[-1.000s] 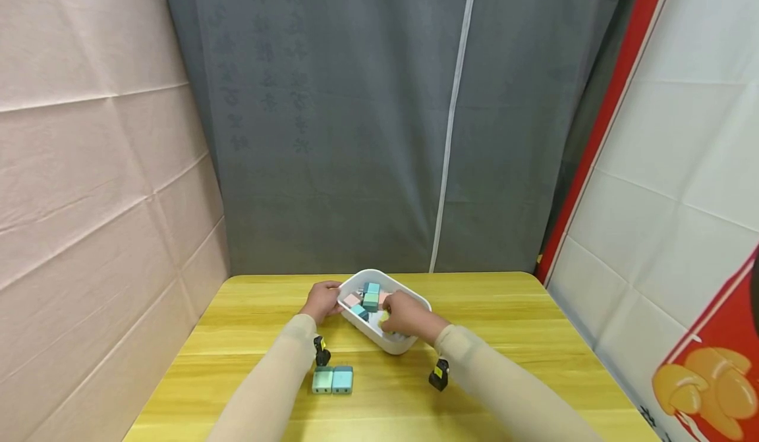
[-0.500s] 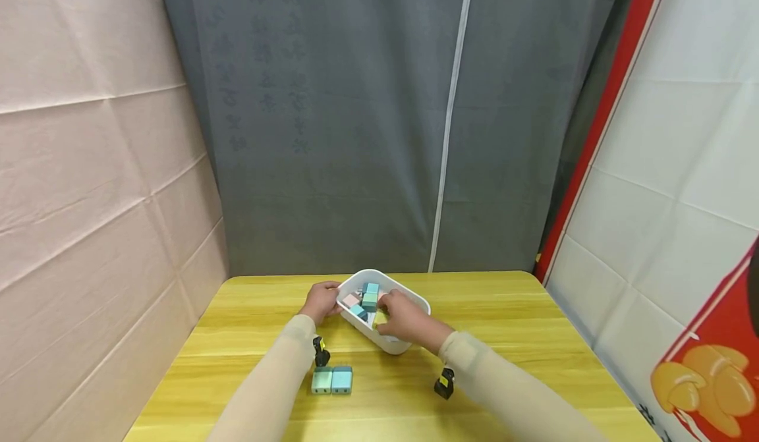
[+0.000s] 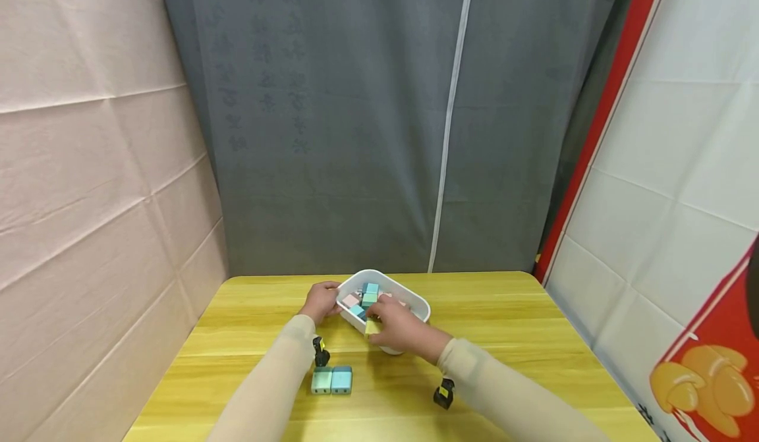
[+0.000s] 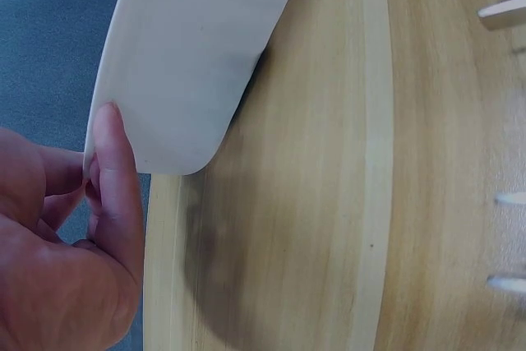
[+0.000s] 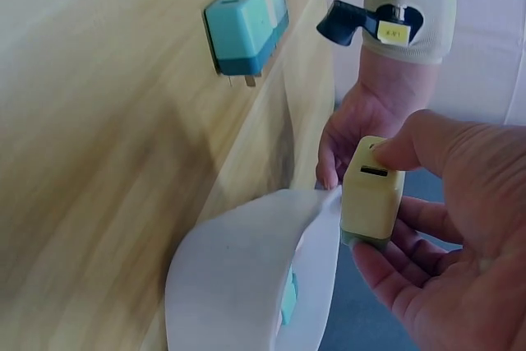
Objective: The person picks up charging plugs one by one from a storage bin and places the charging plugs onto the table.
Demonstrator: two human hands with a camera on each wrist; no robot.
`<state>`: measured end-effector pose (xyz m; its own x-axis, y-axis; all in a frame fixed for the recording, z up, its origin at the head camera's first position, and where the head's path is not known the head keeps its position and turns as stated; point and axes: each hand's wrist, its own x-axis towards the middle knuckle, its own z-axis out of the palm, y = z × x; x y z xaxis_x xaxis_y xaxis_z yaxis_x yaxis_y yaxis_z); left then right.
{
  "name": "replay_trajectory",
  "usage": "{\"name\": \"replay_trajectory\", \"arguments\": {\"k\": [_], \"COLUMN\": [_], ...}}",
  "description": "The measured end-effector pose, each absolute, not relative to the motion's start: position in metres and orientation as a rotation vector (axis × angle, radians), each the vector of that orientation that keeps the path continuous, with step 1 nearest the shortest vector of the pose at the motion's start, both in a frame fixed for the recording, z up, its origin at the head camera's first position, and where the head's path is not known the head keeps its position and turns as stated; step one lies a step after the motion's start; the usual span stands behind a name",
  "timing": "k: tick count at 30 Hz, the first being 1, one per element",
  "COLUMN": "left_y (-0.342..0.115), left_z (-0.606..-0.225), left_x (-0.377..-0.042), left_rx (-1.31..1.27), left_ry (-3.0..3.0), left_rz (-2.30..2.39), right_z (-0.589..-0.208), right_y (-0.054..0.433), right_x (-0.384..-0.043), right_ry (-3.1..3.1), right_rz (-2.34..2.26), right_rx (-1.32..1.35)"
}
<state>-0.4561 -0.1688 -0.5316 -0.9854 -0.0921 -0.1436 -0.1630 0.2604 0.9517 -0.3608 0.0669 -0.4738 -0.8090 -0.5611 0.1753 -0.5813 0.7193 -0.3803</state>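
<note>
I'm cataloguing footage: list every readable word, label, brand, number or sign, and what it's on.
None is legible.
Yellow rectangular labels on black plastic wrist devices: too small.
Grey fabric curtain: faint character-like marks, too blurred.
White-and-red printed sheet: black marks, too small.
Pale-yellow plastic block in the right hand: no readable text.

Makeshift cloth-walled booth, set up for recording by the look of it; what building surrounds it can't be told. Beyond the grip of the right hand (image 3: 404, 325), a grey curtain (image 3: 332, 132) with a white strip hangs just behind the table (image 3: 492, 389), wood-grained, spreading beneath the grip. Left of the grip, creased pale sheeting (image 3: 101, 165); right, a white banner (image 3: 670, 132) with red edging (image 3: 601, 119) and printed yellow shapes (image 3: 723, 389). Nearer the body than the grip, a black wrist camera (image 3: 443, 394).
</note>
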Motion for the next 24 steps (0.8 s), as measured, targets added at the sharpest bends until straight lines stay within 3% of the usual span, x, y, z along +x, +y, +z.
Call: {"name": "replay_trajectory", "arguments": {"k": [24], "left_y": [-0.17], "left_z": [-0.531], "left_x": [-0.456], "left_rx": [-0.221], "left_ry": [2.446], "left_rz": [1.869], "right_z": [-0.475], "right_y": [0.053], "right_x": [-0.333], "right_ry": [-2.857], "right_rz": [0.65], "right_rx": [1.109]}}
